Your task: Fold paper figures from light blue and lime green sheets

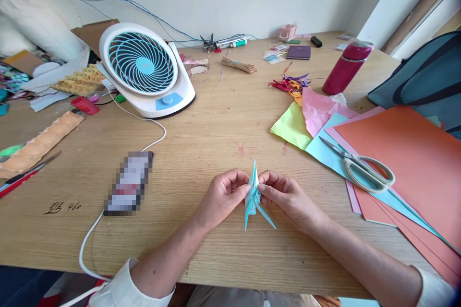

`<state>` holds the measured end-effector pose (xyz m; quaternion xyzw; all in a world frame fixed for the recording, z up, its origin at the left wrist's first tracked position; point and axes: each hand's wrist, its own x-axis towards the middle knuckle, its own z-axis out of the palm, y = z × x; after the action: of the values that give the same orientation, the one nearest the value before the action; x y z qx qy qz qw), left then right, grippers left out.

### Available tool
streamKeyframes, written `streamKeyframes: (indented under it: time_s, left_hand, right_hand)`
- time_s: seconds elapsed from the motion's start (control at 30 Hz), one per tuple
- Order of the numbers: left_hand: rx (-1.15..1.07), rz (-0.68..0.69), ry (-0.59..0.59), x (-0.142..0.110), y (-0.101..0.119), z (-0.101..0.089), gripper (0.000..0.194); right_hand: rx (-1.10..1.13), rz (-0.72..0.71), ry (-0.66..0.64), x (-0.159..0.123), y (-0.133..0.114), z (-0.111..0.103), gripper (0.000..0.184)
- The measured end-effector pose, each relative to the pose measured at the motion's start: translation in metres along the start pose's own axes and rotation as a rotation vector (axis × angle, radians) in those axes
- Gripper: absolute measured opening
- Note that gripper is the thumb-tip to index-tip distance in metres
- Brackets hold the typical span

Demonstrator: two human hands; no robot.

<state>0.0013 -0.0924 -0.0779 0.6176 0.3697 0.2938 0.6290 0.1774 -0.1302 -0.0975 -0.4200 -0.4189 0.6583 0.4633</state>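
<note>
A light-blue folded paper piece (253,199) is held above the front middle of the table, between both hands. One point of it sticks up and two narrow points hang down, spread apart. My left hand (228,192) pinches its left side between thumb and fingers. On the opposite side, my right hand (283,194) pinches it the same way. Some of the folds are hidden behind the fingertips. To the right, scissors (363,168) with pale handles lie on coloured paper sheets (403,144).
A white fan (140,64) stands at the back left, and a phone (127,182) with a white cable lies left of my hands. Behind the papers are a red bottle (347,67) and folded paper scraps (291,85). A blue-grey bag (421,76) sits far right.
</note>
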Motion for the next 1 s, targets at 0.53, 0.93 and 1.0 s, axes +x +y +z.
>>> streamKeyframes:
  time_s: [0.53,0.93,1.0]
  left_hand:
    - [1.135,0.921,0.079,-0.011,-0.013,-0.017,0.013]
    - [1.243,0.739,-0.027,-0.023,-0.034,-0.012,0.015]
    - [1.206,0.742,-0.074,-0.021,-0.03,-0.015,0.019]
  right_hand:
    - [-1.126,-0.812,-0.156,-0.006,0.008,-0.022,0.022]
    - [-1.524,-0.838,-0.282,-0.01,0.006,-0.017,0.025]
    - [-1.538,-0.845,-0.274,-0.011,0.005,-0.018,0.024]
